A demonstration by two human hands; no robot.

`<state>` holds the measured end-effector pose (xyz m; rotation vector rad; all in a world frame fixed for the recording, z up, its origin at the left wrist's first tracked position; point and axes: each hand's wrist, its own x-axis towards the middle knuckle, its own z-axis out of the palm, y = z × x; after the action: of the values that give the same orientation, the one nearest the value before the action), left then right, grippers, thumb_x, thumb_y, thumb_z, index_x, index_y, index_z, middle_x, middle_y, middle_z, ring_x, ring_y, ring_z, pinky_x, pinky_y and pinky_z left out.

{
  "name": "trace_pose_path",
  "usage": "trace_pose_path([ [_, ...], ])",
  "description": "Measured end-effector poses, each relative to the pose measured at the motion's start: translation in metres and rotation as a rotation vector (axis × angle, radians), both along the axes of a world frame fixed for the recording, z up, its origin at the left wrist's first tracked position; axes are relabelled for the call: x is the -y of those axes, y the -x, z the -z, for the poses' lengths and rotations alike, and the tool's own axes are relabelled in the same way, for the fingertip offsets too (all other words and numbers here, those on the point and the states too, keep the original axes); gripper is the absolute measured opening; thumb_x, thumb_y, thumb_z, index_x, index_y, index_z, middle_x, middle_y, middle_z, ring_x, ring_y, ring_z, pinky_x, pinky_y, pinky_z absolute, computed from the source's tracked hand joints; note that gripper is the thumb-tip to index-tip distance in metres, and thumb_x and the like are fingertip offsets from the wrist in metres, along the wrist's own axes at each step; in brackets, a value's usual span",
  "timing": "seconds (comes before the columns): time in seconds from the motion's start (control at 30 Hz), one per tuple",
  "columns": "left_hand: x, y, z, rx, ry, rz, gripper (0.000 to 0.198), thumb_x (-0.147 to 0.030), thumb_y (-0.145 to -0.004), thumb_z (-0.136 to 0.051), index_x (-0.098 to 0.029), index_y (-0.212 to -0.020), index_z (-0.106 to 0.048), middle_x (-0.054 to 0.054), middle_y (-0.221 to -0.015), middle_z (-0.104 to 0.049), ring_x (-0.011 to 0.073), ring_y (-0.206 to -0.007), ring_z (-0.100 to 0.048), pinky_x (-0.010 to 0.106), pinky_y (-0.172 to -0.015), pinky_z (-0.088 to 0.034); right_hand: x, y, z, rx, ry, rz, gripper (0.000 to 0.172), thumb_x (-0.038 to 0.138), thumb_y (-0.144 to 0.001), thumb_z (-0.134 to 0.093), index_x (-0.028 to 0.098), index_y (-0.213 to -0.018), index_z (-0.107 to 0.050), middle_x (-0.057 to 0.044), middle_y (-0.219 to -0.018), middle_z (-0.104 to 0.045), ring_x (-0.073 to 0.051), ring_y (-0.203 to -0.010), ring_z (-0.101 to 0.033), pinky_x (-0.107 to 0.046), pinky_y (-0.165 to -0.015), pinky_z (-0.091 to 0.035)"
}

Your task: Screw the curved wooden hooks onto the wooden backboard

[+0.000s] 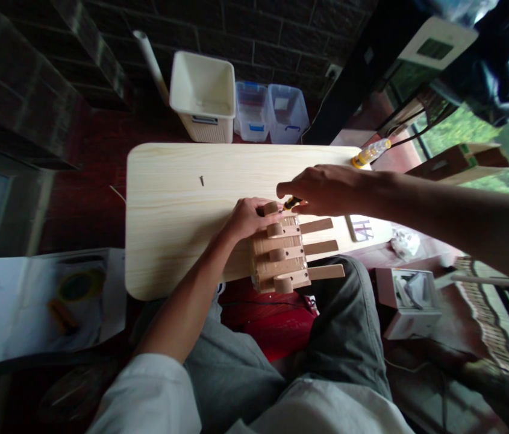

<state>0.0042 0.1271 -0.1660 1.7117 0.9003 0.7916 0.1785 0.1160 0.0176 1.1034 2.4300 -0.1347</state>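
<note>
A cardboard block [261, 262] wrapped in shiny tape lies at the table's front edge and juts past it over my lap. Across it run several brown strips [320, 248], with dark screw heads in them and curled ends on the left. My left hand [250, 218] is closed on the farthest curled strip [271, 208] at the block's far end. In my right hand [317, 191] is a small screwdriver [291, 203] with a yellow and black handle, its tip pointing down beside my left fingertips. The exact contact at the tip is too small to make out.
A loose screw [201, 181] lies on the light wooden table [168, 211]. At the right are a see-through yellow-based bottle [371, 153] and a phone-like slab [359, 228]. Behind the table stand a cream bin [202, 108] and two see-through boxes [288, 114].
</note>
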Motion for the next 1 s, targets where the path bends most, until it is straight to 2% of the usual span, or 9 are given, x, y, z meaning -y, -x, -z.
trace_pose_path([
  [0.2,-0.001,0.001,0.001,-0.042,-0.024,0.003,0.036,-0.048,-0.072,-0.075,-0.017,-0.089,-0.078,0.004,-0.089,-0.077,0.0212,-0.082,-0.070,0.028,-0.073,-0.053,0.004,0.005,0.003,-0.041,-0.005,-0.059,0.026,0.024,-0.098,-0.044,0.017,-0.113,-0.064,-0.010,-0.094,-0.072,-0.018,-0.075,-0.062,-0.029,-0.063,-0.033],
  [0.4,-0.001,0.000,0.001,-0.042,-0.025,-0.005,0.034,-0.045,-0.073,-0.075,-0.019,-0.094,-0.079,0.003,-0.094,-0.077,0.0221,-0.084,-0.070,0.028,-0.075,-0.052,0.006,0.000,0.013,-0.063,-0.010,0.162,0.029,0.038,-0.096,-0.054,0.016,-0.111,-0.064,-0.010,-0.088,-0.071,-0.019,-0.074,-0.061,-0.028,-0.062,-0.034],
  [0.5,0.000,-0.001,-0.001,-0.023,0.001,-0.011,0.033,-0.043,-0.073,-0.076,-0.019,-0.096,-0.079,0.004,-0.098,-0.077,0.0241,-0.089,-0.071,0.031,-0.079,-0.054,0.009,-0.005,0.014,-0.095,-0.011,0.249,0.032,0.039,-0.095,-0.054,0.014,-0.113,-0.063,-0.010,-0.087,-0.071,-0.019,-0.075,-0.062,-0.028,-0.062,-0.034],
  [0.67,0.000,-0.001,-0.001,0.003,0.023,0.002,0.035,-0.043,-0.072,-0.076,-0.020,-0.098,-0.079,0.004,-0.101,-0.077,0.0244,-0.094,-0.071,0.032,-0.086,-0.054,0.010,-0.009,0.007,-0.117,0.031,0.146,0.033,0.031,-0.092,-0.058,0.016,-0.121,-0.059,-0.010,-0.098,-0.071,-0.018,-0.080,-0.062,-0.027,-0.064,-0.035],
  [0.77,0.000,0.000,0.001,0.013,0.025,0.012,0.035,-0.043,-0.073,-0.075,-0.020,-0.100,-0.079,0.004,-0.102,-0.077,0.0238,-0.095,-0.071,0.032,-0.087,-0.054,0.009,-0.008,0.005,-0.069,0.011,0.048,0.026,0.027,-0.096,-0.050,0.018,-0.118,-0.060,-0.010,-0.099,-0.071,-0.018,-0.080,-0.062,-0.028,-0.064,-0.034],
  [0.87,0.000,0.000,0.001,0.009,0.025,0.001,0.034,-0.042,-0.073,-0.075,-0.021,-0.099,-0.079,0.003,-0.101,-0.077,0.0236,-0.093,-0.071,0.031,-0.086,-0.054,0.010,-0.007,0.007,-0.019,-0.013,-0.027,0.028,0.023,-0.100,-0.041,0.017,-0.117,-0.061,-0.011,-0.097,-0.071,-0.019,-0.078,-0.062,-0.030,-0.062,-0.032],
  [1.0,0.001,0.000,0.001,0.017,0.021,-0.006,0.032,-0.042,-0.073,-0.075,-0.021,-0.098,-0.079,0.003,-0.101,-0.077,0.0236,-0.093,-0.071,0.031,-0.086,-0.054,0.013,-0.001,0.009,0.019,-0.014,0.049,0.028,0.027,-0.098,-0.046,0.014,-0.116,-0.063,-0.012,-0.091,-0.071,-0.019,-0.074,-0.062,-0.029,-0.059,-0.032],
])
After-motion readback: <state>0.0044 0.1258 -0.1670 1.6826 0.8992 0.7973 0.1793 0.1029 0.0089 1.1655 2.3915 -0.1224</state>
